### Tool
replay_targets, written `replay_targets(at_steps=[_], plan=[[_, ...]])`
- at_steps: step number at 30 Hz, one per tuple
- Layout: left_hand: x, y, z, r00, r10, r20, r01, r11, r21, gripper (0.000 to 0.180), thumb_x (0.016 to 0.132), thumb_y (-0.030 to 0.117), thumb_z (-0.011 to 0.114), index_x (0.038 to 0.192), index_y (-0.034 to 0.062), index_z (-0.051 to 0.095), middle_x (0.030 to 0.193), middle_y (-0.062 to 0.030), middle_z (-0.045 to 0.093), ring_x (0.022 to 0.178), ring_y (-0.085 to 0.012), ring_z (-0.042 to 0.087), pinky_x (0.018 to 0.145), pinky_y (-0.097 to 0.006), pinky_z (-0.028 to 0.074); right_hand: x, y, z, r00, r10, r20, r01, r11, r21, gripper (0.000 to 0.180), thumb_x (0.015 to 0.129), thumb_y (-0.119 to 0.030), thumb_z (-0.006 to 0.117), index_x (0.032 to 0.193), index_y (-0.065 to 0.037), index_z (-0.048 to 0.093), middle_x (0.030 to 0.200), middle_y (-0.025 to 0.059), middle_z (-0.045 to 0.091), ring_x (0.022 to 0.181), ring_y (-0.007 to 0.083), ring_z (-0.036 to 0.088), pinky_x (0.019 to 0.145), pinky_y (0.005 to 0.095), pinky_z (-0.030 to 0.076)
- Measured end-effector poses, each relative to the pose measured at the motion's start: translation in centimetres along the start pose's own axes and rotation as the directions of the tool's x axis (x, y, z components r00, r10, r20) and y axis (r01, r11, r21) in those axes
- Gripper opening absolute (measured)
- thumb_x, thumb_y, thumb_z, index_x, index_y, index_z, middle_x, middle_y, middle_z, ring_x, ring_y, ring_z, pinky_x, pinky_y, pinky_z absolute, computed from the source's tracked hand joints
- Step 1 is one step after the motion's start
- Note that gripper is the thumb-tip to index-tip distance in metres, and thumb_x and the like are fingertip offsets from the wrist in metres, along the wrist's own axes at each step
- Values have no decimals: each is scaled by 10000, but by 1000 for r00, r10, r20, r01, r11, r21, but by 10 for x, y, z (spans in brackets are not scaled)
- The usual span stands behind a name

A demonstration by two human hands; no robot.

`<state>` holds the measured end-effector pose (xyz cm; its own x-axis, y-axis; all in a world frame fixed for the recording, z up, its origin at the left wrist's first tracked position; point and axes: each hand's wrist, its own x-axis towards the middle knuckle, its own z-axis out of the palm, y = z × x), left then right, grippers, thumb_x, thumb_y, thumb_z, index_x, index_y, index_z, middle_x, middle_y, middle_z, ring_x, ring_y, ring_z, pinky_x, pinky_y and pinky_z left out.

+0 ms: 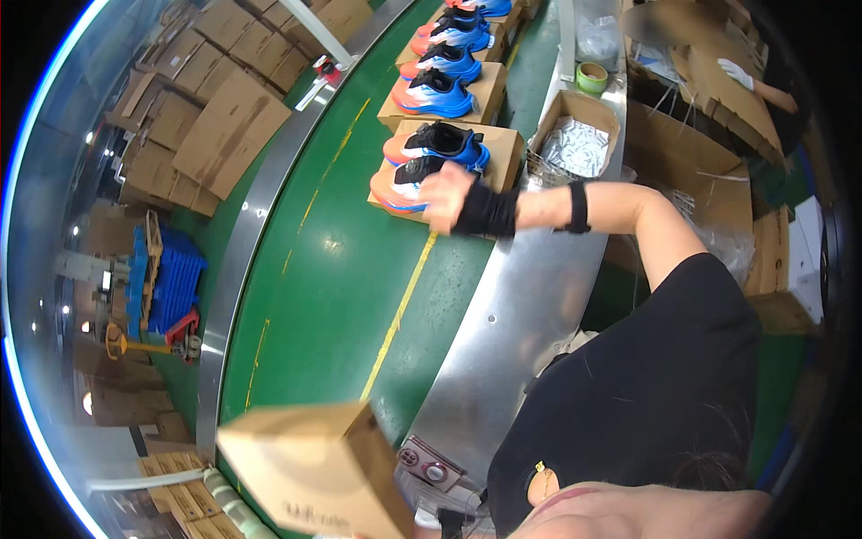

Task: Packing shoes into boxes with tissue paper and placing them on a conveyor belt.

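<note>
The nearest pair of running shoes, orange, white and blue with black tongues, lies on a flat brown shoebox just above the middle of the frame, on the green conveyor belt. The right hand, with a black wrist wrap, reaches in from the right and rests on the lower shoe of the pair; its fingers are curled over the shoe, but whether they actually clasp it cannot be told. The left hand is out of sight; a plain cardboard box looms blurred at the bottom edge, left of centre, with no fingers showing on it.

Further pairs of the same shoes on their boxes run up the belt toward the top centre. To the right of the nearest pair, an open carton holds white paper, and a roll of green tape sits above it on the steel side rail. At the upper right a co-worker's gloved hand rests among flattened cardboard. Stacks of folded cartons fill the upper left.
</note>
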<state>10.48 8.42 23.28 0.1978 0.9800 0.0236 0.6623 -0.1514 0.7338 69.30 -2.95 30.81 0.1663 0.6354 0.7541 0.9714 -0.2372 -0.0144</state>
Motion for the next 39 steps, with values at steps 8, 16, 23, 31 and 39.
replay_targets(at_steps=[8, 16, 23, 31, 39], plan=[[2, 25, 94, 979, 179, 96, -175, 983, -54, 418, 860, 303, 454, 1078, -52, 484, 1020, -192, 530, 853, -297, 539, 739, -363, 440, -7, 88, 14, 829, 421, 369, -433, 900, -54, 284, 661, -315, 550, 790, -64, 578, 791, 88, 589, 795, 243, 539, 705, 380, 392], [38, 76, 182, 895, 431, 119, -420, 901, -107, 410, 856, 295, 464, 1072, -52, 492, 1026, -189, 528, 850, -302, 535, 750, -363, 432, 11, -28, -91, 851, 11, 526, -302, 830, 470, 267, 664, -434, 544, 695, -171, 515, 691, 61, 533, 663, 226, 535, 572, 305, 407], [44, 98, 206, 820, 554, 143, -550, 832, -65, 404, 853, 288, 473, 1068, -52, 499, 1031, -187, 527, 848, -307, 532, 759, -364, 425, -72, -107, -39, 477, -599, 644, 255, 795, 550, 298, 642, -344, 567, 847, -129, 588, 812, 52, 609, 793, 209, 586, 760, 445, 350], [-4, 210, 216, 558, 408, 723, -468, 874, -133, 420, 826, 341, 507, 1046, -14, 553, 952, -213, 574, 898, -299, 557, 792, -333, 420, -91, -49, 112, 894, 185, 408, -279, 942, 185, 419, 642, -277, 541, 1033, -127, 532, 1152, 147, 452, 1093, 341, 392, 808, 584, 290], [19, 232, 226, 603, 550, 578, -564, 806, -178, 741, 760, 381, 587, 1270, -50, 267, 1283, -281, 293, 1215, -379, 271, 991, -398, 244, -64, -64, 105, 836, 110, 538, -226, 962, 155, 491, 693, -234, 492, 1171, -134, 439, 1290, 135, 337, 1217, 426, 212, 837, 707, 191]])
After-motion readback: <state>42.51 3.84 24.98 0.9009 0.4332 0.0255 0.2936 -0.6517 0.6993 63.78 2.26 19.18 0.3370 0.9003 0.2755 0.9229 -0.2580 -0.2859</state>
